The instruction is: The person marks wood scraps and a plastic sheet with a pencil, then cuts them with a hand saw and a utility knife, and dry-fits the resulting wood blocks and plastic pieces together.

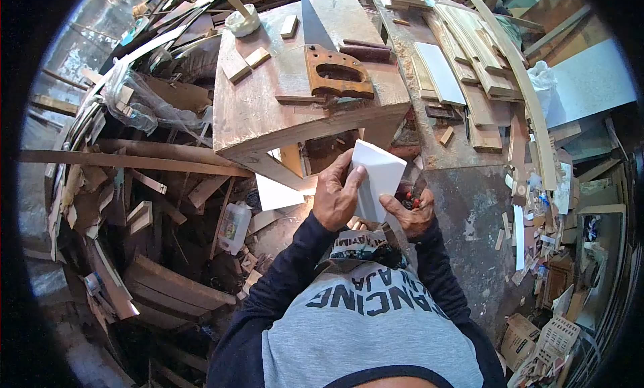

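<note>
My left hand [335,192] grips a small white board [380,170] by its left edge, thumb lying over its face. The board is tilted up in front of my chest, just off the near edge of the workbench. My right hand [414,213] is curled at the board's lower right corner, its thumb against the edge. Between that thumb and the fingers shows a dark thing with red parts [406,194]; I cannot tell what it is. Nearest on the bench lies a handsaw [339,72] with a wooden handle, its blade pointing away.
Small wood blocks [247,63] and a white pot with a stick [242,22] stand on the workbench [268,119]. Planks [479,59] are stacked at right. A white sheet [277,192] lies below the bench. Scrap wood [168,287] crowds the left; offcuts [540,227] litter the right floor.
</note>
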`<state>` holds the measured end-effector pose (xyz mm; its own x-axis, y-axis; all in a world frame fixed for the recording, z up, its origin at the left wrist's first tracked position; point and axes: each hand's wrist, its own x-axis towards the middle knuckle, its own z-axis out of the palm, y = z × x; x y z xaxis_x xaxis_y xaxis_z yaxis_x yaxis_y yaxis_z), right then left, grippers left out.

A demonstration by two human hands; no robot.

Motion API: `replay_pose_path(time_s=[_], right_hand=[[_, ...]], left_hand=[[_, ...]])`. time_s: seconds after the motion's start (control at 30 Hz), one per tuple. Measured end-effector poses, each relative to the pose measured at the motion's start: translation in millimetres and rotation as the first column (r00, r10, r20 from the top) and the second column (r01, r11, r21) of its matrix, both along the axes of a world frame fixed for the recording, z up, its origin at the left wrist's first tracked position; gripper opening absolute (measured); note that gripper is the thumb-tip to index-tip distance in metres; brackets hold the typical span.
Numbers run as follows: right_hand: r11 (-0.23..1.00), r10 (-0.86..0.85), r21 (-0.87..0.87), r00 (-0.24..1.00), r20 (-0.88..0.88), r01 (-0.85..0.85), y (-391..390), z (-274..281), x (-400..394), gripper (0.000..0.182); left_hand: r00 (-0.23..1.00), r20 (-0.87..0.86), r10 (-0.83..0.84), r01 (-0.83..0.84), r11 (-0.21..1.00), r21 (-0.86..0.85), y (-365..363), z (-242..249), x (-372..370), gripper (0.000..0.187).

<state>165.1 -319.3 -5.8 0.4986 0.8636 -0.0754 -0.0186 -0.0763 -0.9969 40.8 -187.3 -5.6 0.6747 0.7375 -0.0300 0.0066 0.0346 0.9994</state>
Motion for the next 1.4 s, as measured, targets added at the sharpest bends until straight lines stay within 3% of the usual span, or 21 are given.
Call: replay_pose_path(time_s=[0.1,0.13,0.17,0.2,0.23,0.27,0.3,0.33,0.37,0.5,0.67,0.77,0.93,0.97,1.03,1.1,1.17,1.27,1.3,1.37,1.4], right_hand=[[0.999,-0.036,0.037,0.975,0.220,0.029,0.5,-24.3,-12.9,0.022],[0.996,-0.029,0.089,0.995,0.092,0.021,-3.9,-25.2,-15.3,0.021],[0.990,-0.018,0.140,0.999,-0.038,0.023,-7.5,-24.3,-17.9,0.021],[0.993,-0.017,0.100,0.920,-0.392,0.061,-15.7,-28.3,-16.5,0.020],[0.995,-0.027,0.049,0.719,-0.694,0.085,-22.6,-30.5,-12.6,0.020],[0.997,-0.032,0.048,0.872,-0.488,0.063,-24.8,-32.7,-2.4,0.018],[0.997,-0.057,0.027,0.967,-0.248,0.066,-25.9,-32.6,7.4,0.019],[0.998,-0.015,-0.064,0.995,0.095,0.021,-22.5,-35.2,19.9,0.020],[0.986,0.063,-0.168,0.906,0.418,0.008,-17.8,-37.2,28.8,0.020],[0.994,0.083,-0.106,0.717,0.692,-0.013,5.0,-19.3,27.1,0.021],[0.979,0.171,-0.199,0.707,0.687,-0.043,7.9,-12.5,23.8,0.024],[0.998,0.070,-0.048,0.718,0.692,-0.051,8.7,-20.1,20.0,0.022],[0.955,-0.068,-0.185,0.781,0.620,0.230,6.9,-65.7,17.1,0.020],[0.931,-0.130,-0.209,0.804,0.580,0.301,4.4,-81.4,19.9,0.019],[0.692,-0.085,-0.544,0.802,0.591,0.474,-20.8,-116.1,39.9,0.024],[0.858,-0.034,-0.383,0.783,0.621,0.341,-32.1,-107.5,35.4,0.025],[0.934,-0.073,-0.254,0.830,0.552,0.251,-27.2,-82.8,25.1,0.024],[0.975,-0.057,-0.175,0.916,0.397,0.136,-16.0,-28.6,12.1,0.022],[0.980,-0.039,-0.170,0.941,0.336,0.101,-15.6,-19.5,10.1,0.021],[0.984,0.013,-0.157,0.857,0.515,0.079,-14.6,-17.8,10.3,0.021],[0.986,0.039,-0.155,0.829,0.557,0.058,-13.9,-11.2,10.6,0.021]], left_hand=[[0.985,-0.166,0.054,0.009,0.935,0.355,-4.4,7.5,2.5,0.055],[0.976,-0.205,0.075,0.046,0.846,0.531,-3.4,5.3,1.3,0.076],[0.969,-0.244,0.042,0.097,0.844,0.528,-3.5,7.6,-1.8,0.081],[0.959,-0.283,0.006,0.149,0.840,0.522,-3.9,12.2,-6.0,0.086],[0.947,-0.320,-0.031,0.201,0.834,0.514,-3.2,14.3,-9.5,0.091],[0.947,-0.318,-0.044,0.217,0.819,0.531,0.1,6.9,-12.1,0.104],[0.947,-0.313,-0.069,0.242,0.794,0.557,1.2,8.8,-14.2,0.102],[0.947,-0.308,-0.095,0.266,0.768,0.583,1.9,13.4,-15.5,0.100],[0.944,-0.305,-0.122,0.292,0.740,0.606,2.2,15.0,-16.3,0.099],[0.891,-0.397,-0.221,0.447,0.585,0.677,2.2,9.3,-16.6,0.091],[0.890,-0.392,-0.232,0.452,0.563,0.692,-3.7,17.3,-16.9,0.086],[0.882,-0.412,-0.228,0.467,0.541,0.700,-3.1,14.7,-18.1,0.084],[0.878,-0.430,-0.213,0.469,0.563,0.680,-10.5,25.5,-16.6,0.089],[0.910,-0.344,-0.233,0.414,0.578,0.703,-16.2,38.8,-21.6,0.095],[0.952,-0.150,-0.267,0.286,0.604,0.744,-21.3,65.1,-29.3,0.106],[0.916,-0.284,-0.283,0.401,0.643,0.652,-11.4,57.4,-27.1,0.112],[0.906,-0.247,-0.343,0.423,0.747,0.513,-11.2,46.4,-20.2,0.093],[0.909,-0.063,-0.411,0.403,0.833,0.380,-9.4,23.7,-21.3,0.093],[0.895,-0.090,-0.436,0.439,0.829,0.346,-6.6,24.0,-22.8,0.095],[0.864,-0.139,-0.485,0.504,0.818,0.278,2.6,25.5,-25.5,0.099],[0.875,-0.085,-0.477,0.485,0.862,0.151,-1.1,23.3,-26.7,0.101]])
